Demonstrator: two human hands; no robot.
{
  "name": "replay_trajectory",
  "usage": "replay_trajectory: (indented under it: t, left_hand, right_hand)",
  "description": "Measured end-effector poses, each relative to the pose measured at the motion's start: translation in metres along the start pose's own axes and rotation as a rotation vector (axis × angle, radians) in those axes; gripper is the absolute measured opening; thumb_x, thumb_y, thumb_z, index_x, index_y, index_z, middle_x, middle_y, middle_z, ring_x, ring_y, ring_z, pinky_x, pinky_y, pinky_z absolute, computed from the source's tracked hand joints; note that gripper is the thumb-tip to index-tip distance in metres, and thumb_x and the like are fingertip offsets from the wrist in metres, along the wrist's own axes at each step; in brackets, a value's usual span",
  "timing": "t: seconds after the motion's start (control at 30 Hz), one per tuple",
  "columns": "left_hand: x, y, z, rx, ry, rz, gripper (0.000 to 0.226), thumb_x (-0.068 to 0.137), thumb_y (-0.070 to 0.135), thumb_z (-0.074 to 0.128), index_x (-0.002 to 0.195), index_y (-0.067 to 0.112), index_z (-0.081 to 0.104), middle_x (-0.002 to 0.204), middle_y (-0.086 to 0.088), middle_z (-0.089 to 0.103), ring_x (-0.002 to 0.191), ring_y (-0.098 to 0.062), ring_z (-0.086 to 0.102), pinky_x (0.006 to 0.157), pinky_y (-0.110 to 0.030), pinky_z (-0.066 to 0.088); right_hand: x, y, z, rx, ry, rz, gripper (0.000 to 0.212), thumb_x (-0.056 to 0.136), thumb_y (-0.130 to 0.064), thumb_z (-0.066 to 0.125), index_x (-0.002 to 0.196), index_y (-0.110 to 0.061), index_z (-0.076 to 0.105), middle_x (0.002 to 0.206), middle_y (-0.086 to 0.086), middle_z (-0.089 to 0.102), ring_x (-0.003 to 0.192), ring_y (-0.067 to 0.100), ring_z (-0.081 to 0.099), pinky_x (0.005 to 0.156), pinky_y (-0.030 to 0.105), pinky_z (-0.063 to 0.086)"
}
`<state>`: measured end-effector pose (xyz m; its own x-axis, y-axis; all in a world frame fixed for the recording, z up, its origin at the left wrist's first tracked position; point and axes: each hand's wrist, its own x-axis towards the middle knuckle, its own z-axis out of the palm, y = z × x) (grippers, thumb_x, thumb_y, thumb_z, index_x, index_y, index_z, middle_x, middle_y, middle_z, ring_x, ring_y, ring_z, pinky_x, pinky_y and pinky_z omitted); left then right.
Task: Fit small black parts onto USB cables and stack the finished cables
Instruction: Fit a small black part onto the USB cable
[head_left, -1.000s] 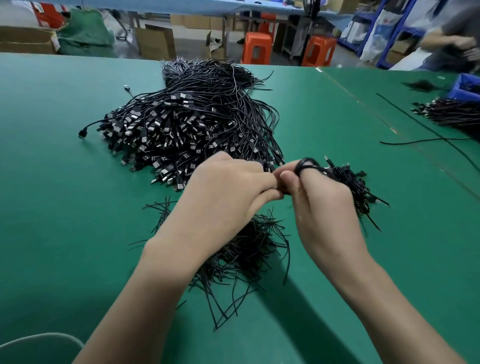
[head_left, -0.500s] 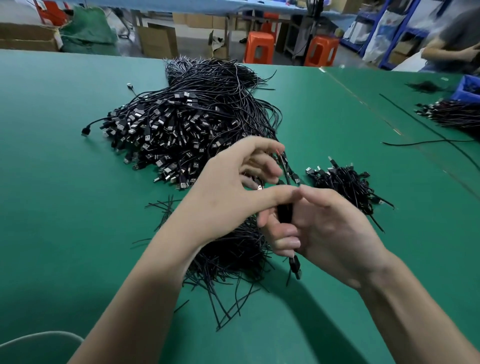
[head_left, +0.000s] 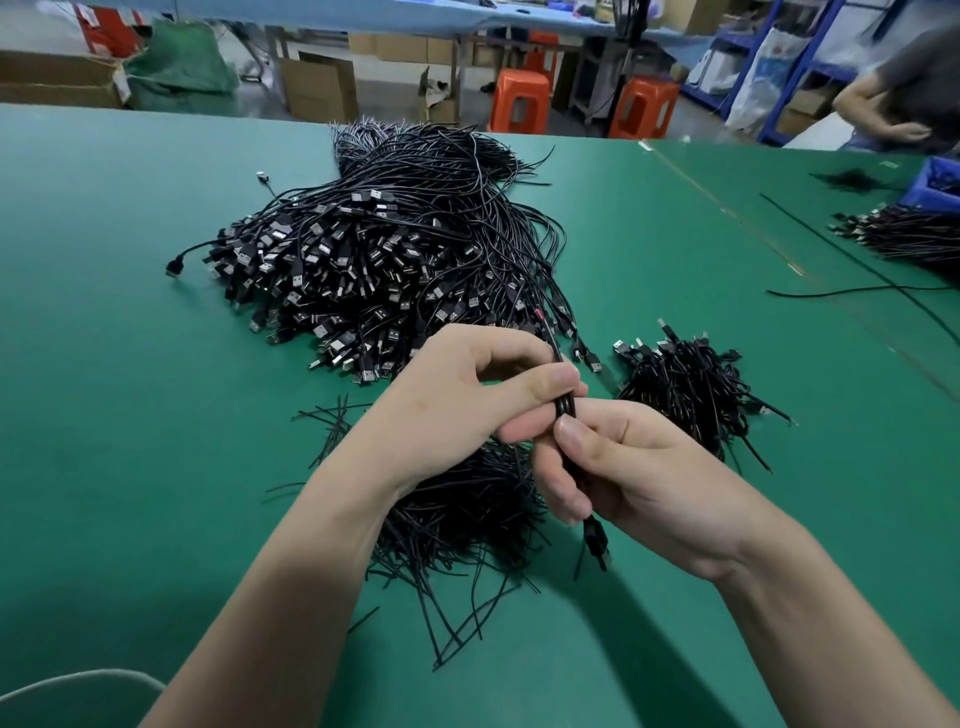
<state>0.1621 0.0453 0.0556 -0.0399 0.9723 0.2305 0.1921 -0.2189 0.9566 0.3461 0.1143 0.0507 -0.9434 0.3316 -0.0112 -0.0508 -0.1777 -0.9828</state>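
A big heap of black USB cables (head_left: 384, 270) lies on the green table (head_left: 104, 415) ahead of me. Both hands meet in front of it on one black cable (head_left: 565, 405). My left hand (head_left: 467, 400) pinches the cable between thumb and fingers. My right hand (head_left: 639, 478) grips it just below, and the cable's plug (head_left: 596, 540) hangs out under that hand. A pile of thin black parts (head_left: 467, 514) lies beneath my hands, partly hidden. A smaller pile of black cables (head_left: 685, 384) sits to the right.
Loose long cables (head_left: 857, 291) cross the table at right, near another cable bundle (head_left: 904, 234) and a blue bin (head_left: 935, 182). A person (head_left: 904, 88) is at the far right. Orange stools (head_left: 519, 98) and cardboard boxes (head_left: 322, 88) stand beyond the table.
My hands came back from the small right pile toward me. The right hand turned palm up with the cable in it, and the left hand's fingers closed onto the cable.
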Motion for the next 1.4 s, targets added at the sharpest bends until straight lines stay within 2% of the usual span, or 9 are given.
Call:
replay_trajectory:
  t: [0.17, 0.33, 0.43, 0.6, 0.8, 0.93, 1.1, 1.2, 1.4]
  left_hand:
    - [-0.002, -0.007, -0.012, -0.040, -0.111, -0.001, 0.014, 0.097, 0.016, 0.068, 0.107, 0.009, 0.075, 0.090, 0.007, 0.077, 0.092, -0.006, 0.071, 0.086, -0.021, 0.054]
    - [0.000, -0.012, -0.011, -0.075, 0.007, 0.006, 0.006, 0.086, 0.022, 0.075, 0.092, 0.021, 0.076, 0.082, 0.009, 0.075, 0.080, -0.002, 0.068, 0.075, -0.015, 0.052]
    - [0.001, -0.016, -0.010, -0.061, 0.068, 0.009, 0.009, 0.089, 0.014, 0.076, 0.091, 0.022, 0.078, 0.080, 0.008, 0.075, 0.080, -0.002, 0.069, 0.075, -0.015, 0.052]
    - [0.004, -0.016, -0.007, -0.063, 0.187, -0.022, 0.005, 0.083, 0.027, 0.078, 0.087, 0.030, 0.081, 0.081, 0.001, 0.077, 0.078, -0.013, 0.068, 0.071, -0.025, 0.057]
    - [0.007, -0.013, 0.009, -0.130, 0.313, -0.028, 0.009, 0.087, 0.018, 0.081, 0.083, 0.026, 0.082, 0.079, 0.000, 0.077, 0.073, -0.010, 0.069, 0.061, -0.020, 0.054]
    - [0.008, -0.014, 0.014, -0.175, 0.393, -0.062, 0.011, 0.090, 0.011, 0.079, 0.083, 0.020, 0.080, 0.074, -0.002, 0.075, 0.069, -0.009, 0.067, 0.059, -0.019, 0.054]
    - [0.008, -0.015, 0.018, -0.186, 0.430, -0.134, 0.006, 0.089, 0.016, 0.081, 0.083, 0.017, 0.080, 0.079, -0.007, 0.077, 0.070, -0.013, 0.068, 0.060, -0.021, 0.056]
    - [0.008, -0.017, 0.018, -0.192, 0.432, -0.156, 0.007, 0.089, 0.019, 0.081, 0.082, 0.017, 0.081, 0.075, -0.006, 0.076, 0.067, -0.013, 0.068, 0.061, -0.020, 0.056]
    - [0.008, -0.018, 0.019, -0.268, 0.418, -0.171, 0.016, 0.090, 0.017, 0.080, 0.075, 0.020, 0.081, 0.071, -0.004, 0.074, 0.063, -0.009, 0.068, 0.060, -0.016, 0.055]
  right_hand:
    - [-0.002, 0.001, -0.001, 0.015, -0.014, 0.032, 0.036, 0.104, -0.029, 0.046, 0.120, -0.004, 0.067, 0.074, 0.002, 0.066, 0.061, 0.012, 0.055, 0.066, 0.021, 0.048]
    - [0.000, 0.001, 0.003, -0.037, 0.082, 0.003, 0.033, 0.103, -0.027, 0.046, 0.113, -0.005, 0.069, 0.092, 0.015, 0.076, 0.072, 0.017, 0.068, 0.070, 0.024, 0.053]
    - [0.005, 0.002, 0.007, -0.115, 0.217, -0.039, 0.027, 0.106, -0.020, 0.043, 0.109, -0.001, 0.062, 0.095, 0.017, 0.077, 0.077, 0.021, 0.072, 0.069, 0.025, 0.055]
    - [0.007, 0.005, 0.013, -0.178, 0.527, -0.157, 0.009, 0.101, -0.011, 0.057, 0.094, -0.006, 0.056, 0.082, 0.017, 0.076, 0.066, 0.022, 0.071, 0.063, 0.025, 0.055]
    - [0.008, 0.016, 0.024, -0.703, 0.846, -0.238, 0.010, 0.103, -0.031, 0.056, 0.093, -0.031, 0.058, 0.088, -0.008, 0.073, 0.084, 0.012, 0.070, 0.074, 0.037, 0.056]
    - [0.011, 0.024, 0.031, -0.967, 0.790, -0.095, 0.014, 0.102, -0.049, 0.034, 0.110, -0.040, 0.039, 0.083, -0.012, 0.065, 0.079, 0.018, 0.065, 0.069, 0.043, 0.049]
    - [0.011, 0.028, 0.033, -1.193, 0.712, -0.029, 0.039, 0.088, -0.066, 0.051, 0.107, -0.040, 0.028, 0.077, -0.021, 0.039, 0.068, 0.009, 0.045, 0.054, 0.021, 0.032]
    - [0.015, 0.027, 0.030, -1.312, 0.764, -0.017, 0.039, 0.092, -0.059, 0.055, 0.107, -0.031, 0.034, 0.078, -0.015, 0.040, 0.070, 0.016, 0.045, 0.055, 0.035, 0.033]
    - [0.020, 0.031, 0.020, -1.488, 0.735, 0.011, 0.036, 0.101, -0.021, 0.054, 0.090, -0.028, 0.021, 0.074, -0.008, 0.038, 0.064, 0.030, 0.045, 0.056, 0.039, 0.025]
